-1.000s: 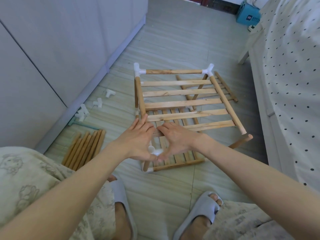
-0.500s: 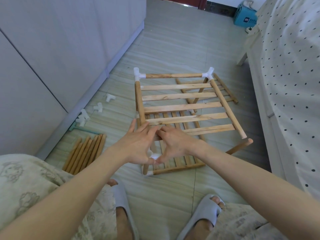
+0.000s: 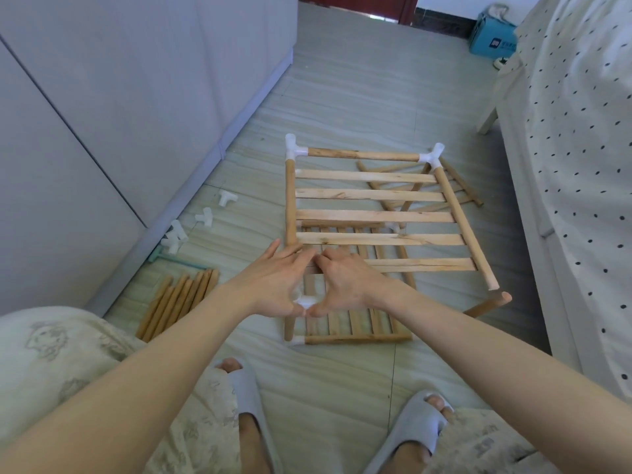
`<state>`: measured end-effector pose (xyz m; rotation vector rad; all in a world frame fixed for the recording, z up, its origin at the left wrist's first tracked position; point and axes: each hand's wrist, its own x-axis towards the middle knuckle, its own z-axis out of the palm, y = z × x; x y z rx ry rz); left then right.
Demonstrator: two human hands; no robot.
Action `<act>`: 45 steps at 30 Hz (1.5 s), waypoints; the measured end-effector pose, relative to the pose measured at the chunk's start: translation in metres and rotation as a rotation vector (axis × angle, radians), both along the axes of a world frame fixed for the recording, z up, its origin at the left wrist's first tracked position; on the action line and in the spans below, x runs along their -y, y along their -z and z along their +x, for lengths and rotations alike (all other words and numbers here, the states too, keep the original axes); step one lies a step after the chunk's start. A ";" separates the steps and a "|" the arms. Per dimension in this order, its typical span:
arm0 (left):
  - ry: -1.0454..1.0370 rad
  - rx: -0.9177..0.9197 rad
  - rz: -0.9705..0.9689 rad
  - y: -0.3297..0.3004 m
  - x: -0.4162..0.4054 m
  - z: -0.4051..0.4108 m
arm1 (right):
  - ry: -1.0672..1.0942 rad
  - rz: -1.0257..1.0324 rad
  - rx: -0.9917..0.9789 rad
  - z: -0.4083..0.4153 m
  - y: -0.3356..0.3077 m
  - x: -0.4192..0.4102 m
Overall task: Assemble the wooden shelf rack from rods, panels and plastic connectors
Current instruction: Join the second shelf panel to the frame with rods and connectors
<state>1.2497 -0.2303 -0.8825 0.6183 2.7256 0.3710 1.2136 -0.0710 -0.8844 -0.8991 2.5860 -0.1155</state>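
Note:
A partly built wooden rack (image 3: 376, 217) stands on the floor: a slatted upper shelf with white plastic connectors at its far corners (image 3: 294, 148), above a lower slatted panel (image 3: 355, 326). My left hand (image 3: 273, 282) and my right hand (image 3: 345, 282) meet at the rack's near left corner. Both press around a white connector (image 3: 305, 301) pinched between my thumbs on top of the corner rod. The near right rod end (image 3: 492, 285) has no connector, and a loose rod tip (image 3: 502, 299) pokes out below it.
Several spare rods (image 3: 181, 302) lie in a bundle at the left. Loose white connectors (image 3: 205, 217) and a teal tool (image 3: 178, 261) sit by the cabinet base. More wooden pieces (image 3: 461, 186) lie behind the rack. A bed with a dotted cover (image 3: 574, 165) lines the right. A blue box (image 3: 492, 39) stands far back.
My hands stay on the corner connector with almost no shift. The view has tilted slightly, so the rack appears a little lower in frame.

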 end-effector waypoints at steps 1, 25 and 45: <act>-0.005 0.029 -0.040 -0.005 0.003 -0.004 | 0.023 -0.002 0.001 -0.002 0.000 0.003; -0.775 0.339 0.150 0.156 0.138 -0.021 | 0.168 -0.210 -0.170 -0.062 0.035 0.088; -0.646 0.262 -0.025 0.194 0.121 -0.022 | 0.180 -0.326 -0.245 -0.061 0.049 0.092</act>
